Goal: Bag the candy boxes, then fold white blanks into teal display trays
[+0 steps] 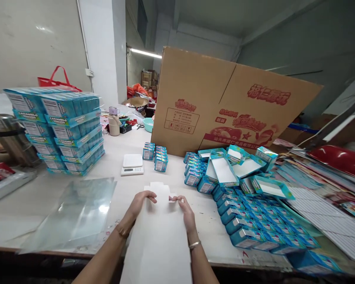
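Note:
A long white cardboard sheet (pixel 159 240) with notched flaps at its far end reaches from the table toward me, its near end cut off by the frame. My left hand (pixel 140 205) grips its far left corner, fingertips curled over the top. On the opposite side my right hand (pixel 185 213) pinches a flap between thumb and fingers. Ahead stand small blue boxes (pixel 161 159) in short rows and a white digital scale (pixel 132 163). To the right are rows of blue boxes (pixel 254 221), with several folded blue trays (pixel 221 167), white inside, piled behind them.
Stacked, wrapped blue display packs (pixel 73 130) stand at the left, near a steel flask (pixel 13 138). Clear plastic sheets (pixel 79 213) lie on the table's left. A big brown carton (pixel 213 102) rises at the back. Scissors (pixel 140 126) lie farther off.

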### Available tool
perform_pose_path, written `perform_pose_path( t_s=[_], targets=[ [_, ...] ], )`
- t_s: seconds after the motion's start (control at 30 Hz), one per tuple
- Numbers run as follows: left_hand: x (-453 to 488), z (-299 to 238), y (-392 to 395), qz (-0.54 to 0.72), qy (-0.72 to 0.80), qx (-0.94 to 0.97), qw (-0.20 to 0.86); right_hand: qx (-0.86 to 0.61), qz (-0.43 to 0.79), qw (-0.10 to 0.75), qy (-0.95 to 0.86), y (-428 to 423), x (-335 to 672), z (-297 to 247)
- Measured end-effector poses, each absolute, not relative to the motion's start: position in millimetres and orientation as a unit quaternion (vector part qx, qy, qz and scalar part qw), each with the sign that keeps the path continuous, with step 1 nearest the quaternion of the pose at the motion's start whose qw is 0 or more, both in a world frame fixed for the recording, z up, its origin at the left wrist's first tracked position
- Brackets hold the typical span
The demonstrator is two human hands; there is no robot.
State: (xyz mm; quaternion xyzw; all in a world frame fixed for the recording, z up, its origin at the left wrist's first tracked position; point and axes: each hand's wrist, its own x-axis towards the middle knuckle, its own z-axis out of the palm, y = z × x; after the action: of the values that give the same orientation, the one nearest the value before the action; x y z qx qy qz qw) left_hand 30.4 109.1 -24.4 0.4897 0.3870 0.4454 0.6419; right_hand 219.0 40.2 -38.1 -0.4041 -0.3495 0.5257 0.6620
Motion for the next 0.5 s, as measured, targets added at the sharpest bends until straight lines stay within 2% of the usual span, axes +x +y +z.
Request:
perform_pose_path(
  t_s=[0.1,0.17,0.23,0.37,0.43,0.5],
  targets=[
    [58.8,-37.9,111.4,0.545,0.445,0.49,0.515,-0.514,0.432,0.648,-0.36,56.9,206.2,-52.7],
    [71.2,-52.3,112.0,0.601,0.451,0.438,0.494,-0.557,0.401,0.642,-0.341,65.7,200.1,-63.3],
    [73.9,-64.8,114.4,0.612,0.441,0.421,0.503,-0.578,0.383,0.628,-0.353,71.0,197.8,-70.6],
    [59.5,-74.2,124.4,0.516,0.412,0.49,0.57,-0.602,0.361,0.569,-0.429,73.4,199.5,-70.8],
    [51.3,-73.2,128.5,0.481,0.395,0.498,0.603,-0.625,0.348,0.514,-0.474,74.0,202.7,-64.3],
    [46.6,-72.2,130.5,0.474,0.384,0.469,0.638,-0.646,0.321,0.419,-0.551,76.8,207.9,-54.0]
  ],
)
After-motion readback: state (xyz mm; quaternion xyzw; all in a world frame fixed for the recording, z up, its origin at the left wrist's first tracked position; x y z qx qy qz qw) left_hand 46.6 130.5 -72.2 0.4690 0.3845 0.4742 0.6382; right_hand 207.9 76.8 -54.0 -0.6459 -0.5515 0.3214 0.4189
